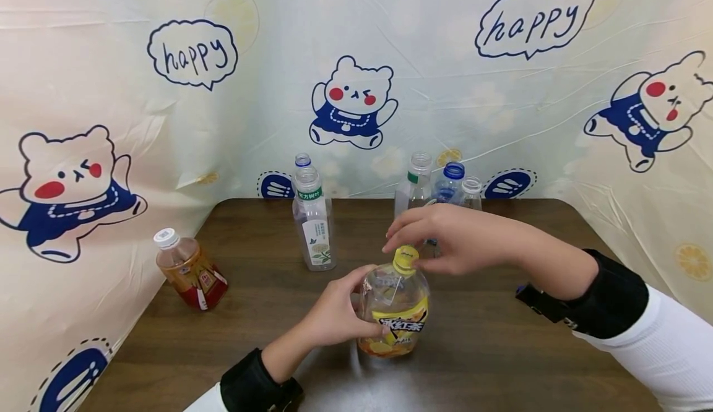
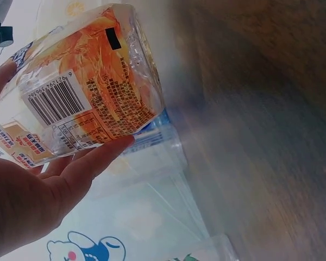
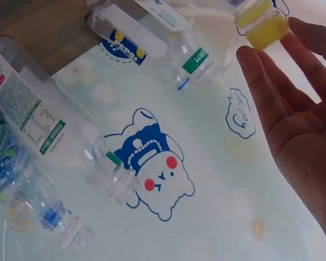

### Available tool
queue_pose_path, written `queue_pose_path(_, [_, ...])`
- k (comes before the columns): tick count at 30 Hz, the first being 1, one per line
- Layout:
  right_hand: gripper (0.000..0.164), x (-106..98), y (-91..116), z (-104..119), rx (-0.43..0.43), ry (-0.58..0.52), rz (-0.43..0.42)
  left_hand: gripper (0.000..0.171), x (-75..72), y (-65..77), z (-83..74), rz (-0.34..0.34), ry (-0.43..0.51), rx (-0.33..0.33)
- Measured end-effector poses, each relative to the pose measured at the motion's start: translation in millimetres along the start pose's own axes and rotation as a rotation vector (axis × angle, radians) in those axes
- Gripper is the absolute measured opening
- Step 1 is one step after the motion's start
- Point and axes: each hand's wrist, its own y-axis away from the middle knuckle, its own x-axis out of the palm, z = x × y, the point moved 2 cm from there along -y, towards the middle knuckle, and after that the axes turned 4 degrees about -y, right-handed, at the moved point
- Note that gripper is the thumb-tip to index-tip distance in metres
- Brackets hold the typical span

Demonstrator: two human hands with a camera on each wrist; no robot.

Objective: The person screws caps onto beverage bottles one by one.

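An iced tea bottle point(image 1: 392, 310) with a yellow cap point(image 1: 405, 260) and a yellow-and-orange label stands on the table, nearly see-through. My left hand point(image 1: 340, 313) grips it round the body, thumb across the front label; the barcode side of the same bottle point(image 2: 92, 81) shows in the left wrist view. Over the cap hovers my right hand point(image 1: 453, 236), its thumb at the cap's near side and the other fingers spread past its far side. From the right wrist, the yellow cap point(image 3: 267, 27) lies between thumb and forefinger tips, with a gap at the forefinger.
At the left stands a bottle of reddish drink point(image 1: 192, 270) with a white cap. Clear capless bottles stand farther back: one with a green-and-white label point(image 1: 314, 226), another behind it, and several behind my right hand, including a blue-necked bottle point(image 1: 450, 183). A printed cloth point(image 1: 267, 90) hangs behind the table.
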Motion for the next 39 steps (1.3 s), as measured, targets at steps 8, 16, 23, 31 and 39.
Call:
queue_pose_path(8, [0.016,7.4,-2.5,1.8,0.023,0.103,-0.038,0.082,-0.2,-1.2,-1.1,-0.016,0.008,0.006])
queue_pose_path(16, [0.02,10.8,-5.7,0.7,0.095,0.192,-0.104,0.081,-0.4,-0.5,-2.6,-0.029,0.012,0.022])
queue_pose_path(23, [0.029,-0.1,0.6,3.2,0.019,0.039,-0.015,0.081,-1.3,-0.3,-3.3,-0.021,0.032,0.02])
queue_pose_path(31, [0.017,10.1,-2.7,4.0,0.036,0.155,-0.038,0.082,0.7,-1.2,-4.0,-0.015,0.033,0.006])
queue_pose_path(39, [0.027,9.9,-1.4,6.8,0.109,0.232,-0.058,0.082,2.8,-0.3,-4.1,-0.009,0.038,0.002])
